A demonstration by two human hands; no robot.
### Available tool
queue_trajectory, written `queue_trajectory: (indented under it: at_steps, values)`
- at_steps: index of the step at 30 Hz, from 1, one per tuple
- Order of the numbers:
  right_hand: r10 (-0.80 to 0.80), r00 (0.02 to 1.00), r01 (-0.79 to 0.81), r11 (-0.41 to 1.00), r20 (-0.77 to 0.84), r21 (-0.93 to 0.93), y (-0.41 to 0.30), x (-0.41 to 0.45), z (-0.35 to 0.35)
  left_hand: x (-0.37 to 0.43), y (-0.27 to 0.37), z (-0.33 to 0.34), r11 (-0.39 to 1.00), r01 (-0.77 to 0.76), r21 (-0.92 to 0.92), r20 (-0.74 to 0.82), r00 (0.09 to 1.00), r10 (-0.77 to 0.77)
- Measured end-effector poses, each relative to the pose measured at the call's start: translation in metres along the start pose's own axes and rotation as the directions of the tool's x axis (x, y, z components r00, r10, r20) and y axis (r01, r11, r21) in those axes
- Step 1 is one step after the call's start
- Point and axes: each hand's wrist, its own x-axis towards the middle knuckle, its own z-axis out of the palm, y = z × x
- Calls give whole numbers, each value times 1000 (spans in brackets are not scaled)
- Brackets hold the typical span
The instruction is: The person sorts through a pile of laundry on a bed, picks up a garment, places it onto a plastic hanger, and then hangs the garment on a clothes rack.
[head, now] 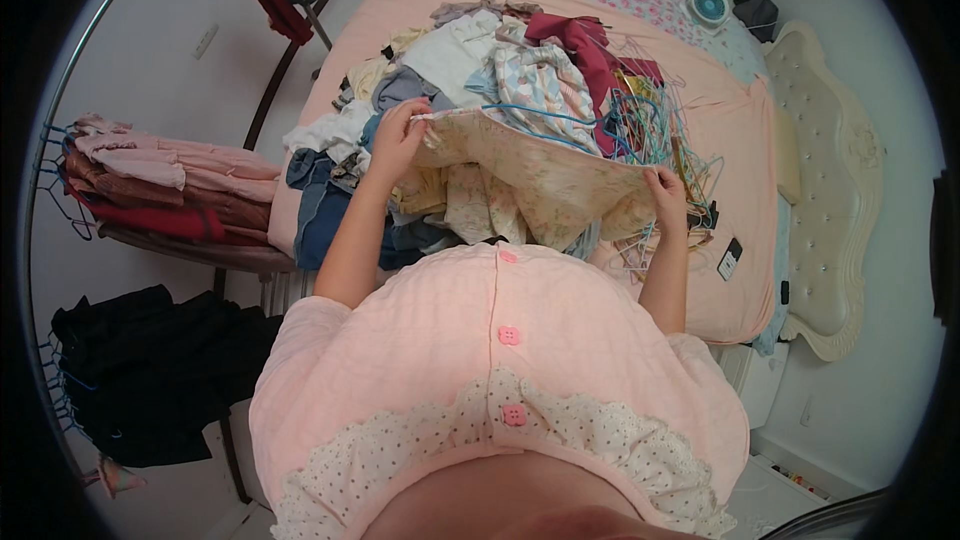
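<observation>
A cream floral garment point(540, 169) is stretched between both hands by its upper edge, its cloth hanging towards me. My left hand point(403, 131) pinches one corner, and my right hand point(666, 191) pinches the other. Just beyond that edge lies a blue hanger point(540, 114); whether it touches the garment I cannot tell. A heap of clothes spreads behind and under the cloth, with a white garment point(454, 52), a patterned one point(544, 82) and a dark red one point(577, 41). Beside my right hand is a tangle of hangers point(649, 127).
The bed point(739, 135) has a peach sheet and a tufted headboard point(821, 180). A phone point(730, 259) lies on the sheet to the right. A small fan point(708, 6) stands at the far right. Pink and brown clothes point(172, 172) and black clothes point(165, 367) hang from a metal rail point(71, 64) at left.
</observation>
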Motion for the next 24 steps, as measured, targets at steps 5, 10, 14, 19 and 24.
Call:
queue_trajectory:
  at_steps: [5,10,14,19,24]
  values:
    - [-15,1000,14,999,-18,-53,1,1,14,-3,31,19,740,-378,557,106,916,388]
    - [-21,1000,21,998,2,-67,-5,2,18,-6,30,20,803,-271,532,214,960,182]
    - [-6,1000,8,995,15,-103,-11,-2,15,-10,36,21,877,-182,445,232,969,83]
    - [-389,907,240,793,-163,-560,-19,-3,32,-9,24,22,936,-79,343,179,984,17]
    - [-174,918,70,956,-357,-285,10,2,37,-3,17,26,958,6,287,94,995,-34]
